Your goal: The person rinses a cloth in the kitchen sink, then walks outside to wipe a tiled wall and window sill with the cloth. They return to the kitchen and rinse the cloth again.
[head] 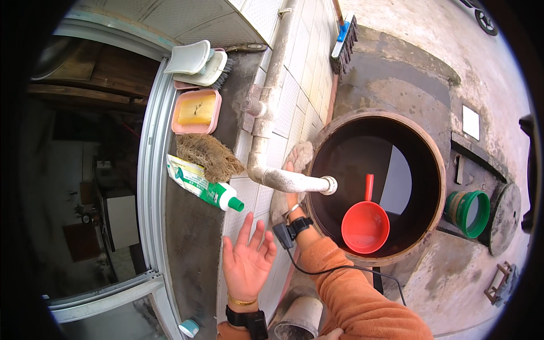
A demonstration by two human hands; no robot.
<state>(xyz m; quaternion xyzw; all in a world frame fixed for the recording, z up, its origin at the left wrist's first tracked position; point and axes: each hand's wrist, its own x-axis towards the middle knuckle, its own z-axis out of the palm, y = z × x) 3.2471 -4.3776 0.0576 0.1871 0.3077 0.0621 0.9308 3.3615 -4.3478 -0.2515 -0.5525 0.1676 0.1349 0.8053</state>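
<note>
My left hand [248, 267] is palm up with its fingers apart and nothing in it, below the green cap of a white-and-green tube [204, 185] on the ledge. My right hand [292, 198] reaches past the bent, whitish pipe [282, 180] and touches a greyish cloth [301, 154] between the tiled wall and a large round vat [440, 174]. The pipe hides much of that hand, so its grip is unclear. In the vat's dark water floats a red dipper [365, 227]. A tan fibre scrubber [208, 157] lies against the tube.
Yellow soap [195, 111] sits in a pink dish [216, 112], near white-backed brushes [189, 57]. A broom [345, 42] leans by the wall. A green bucket [454, 210] stands right of the vat, a grey bucket [304, 314] below. A window frame [151, 170] borders the ledge. A cable crosses my right sleeve.
</note>
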